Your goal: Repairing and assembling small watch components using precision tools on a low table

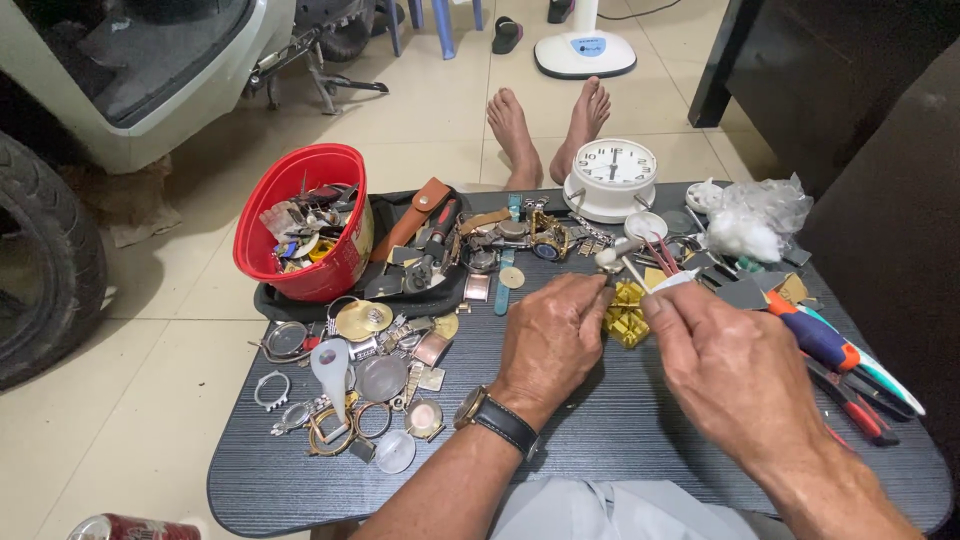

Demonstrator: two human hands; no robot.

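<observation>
Working at a low dark desk [600, 440]. Left hand [552, 335], fingers curled, pressing down on a small yellow block holder [626, 315] at the desk's centre. Right hand [735, 370] closing around a thin white-handled tool [640, 272], tip angling toward 11 o'clock over the holder. Sitting at 12 o'clock, a white clock [612, 176]; at 10 o'clock, a red bucket [305, 215] of parts; at 3 o'clock, screwdrivers [825, 345].

Yellow block [626, 318] at 12 o'clock of left hand [551, 338] is part-covered by both hands; what's pinched there can't be told. Right hand [735, 372] hides handle of small hammer [612, 254]. Tyre [40, 262] at 9 o'clock and can [130, 527] at 7 o'clock are cut off by frame edges. Bits in red basket [300, 225] are too small to be told apart.
</observation>
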